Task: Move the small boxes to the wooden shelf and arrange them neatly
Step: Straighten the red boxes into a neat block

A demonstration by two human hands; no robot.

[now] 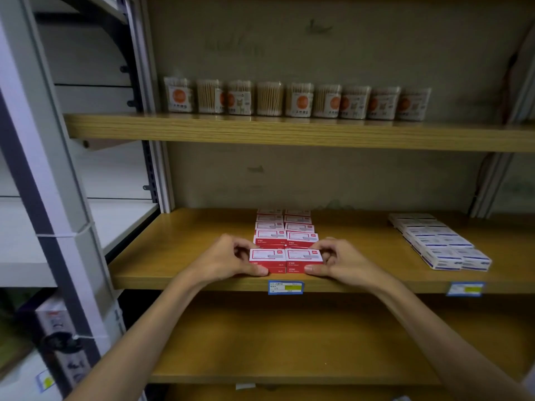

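**Legible text: none**

Print on the red-and-white boxes (285,257) is too small to read. Blue-bordered shelf tag (285,287), centre frame, blurred. Second tag (465,289), right, blurred. Orange-dot labels on the cotton swab packs (298,100), upper shelf, unreadable.

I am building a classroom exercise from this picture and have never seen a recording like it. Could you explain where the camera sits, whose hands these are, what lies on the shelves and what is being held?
There is no machine here. One wide-angle camera, worn on a person's head, looks forward and down at their bare arms. The left hand and the right hand grip the outer ends of the front pair of red boxes, thumbs at the front, near the front edge of the middle wooden shelf. Behind them more red boxes run back in two columns. To the right on the same shelf lie white boxes in rows. The shelf above carries a row of cotton swab packs. Blue price labels are stuck on the shelf's front edge.
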